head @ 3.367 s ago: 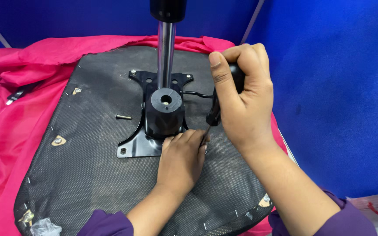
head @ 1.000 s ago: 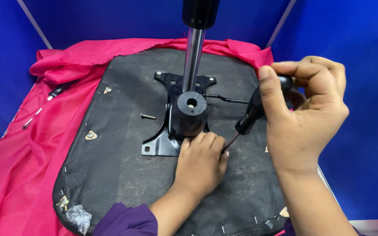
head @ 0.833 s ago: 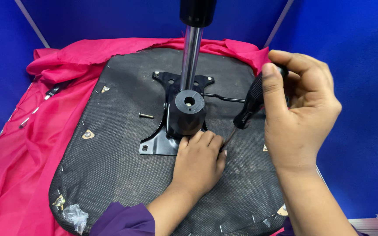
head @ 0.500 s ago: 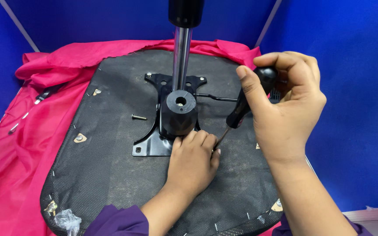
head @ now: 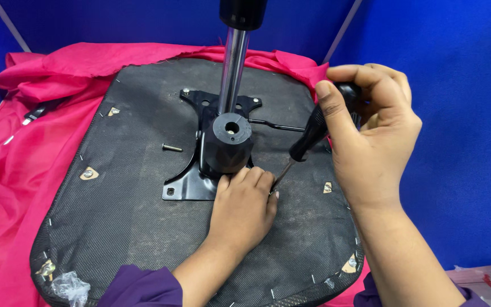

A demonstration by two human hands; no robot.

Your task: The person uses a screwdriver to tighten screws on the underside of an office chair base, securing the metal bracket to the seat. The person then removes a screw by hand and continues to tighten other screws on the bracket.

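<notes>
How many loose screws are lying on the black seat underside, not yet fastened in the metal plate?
1. A single loose screw lies on the seat underside, left of the metal plate. The left hand may hide others.

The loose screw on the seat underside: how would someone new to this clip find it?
Start at the black mounting plate bolted to the seat base. Just left of its black hub, a small screw lies flat on the dark fabric. Unlike the plate's corner screws, it is unfastened and lying sideways.

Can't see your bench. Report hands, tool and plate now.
Right hand grips screwdriver, tip down by left fingers. Left hand flat on plate corner. Loose screw lies apart on seat base.
</notes>
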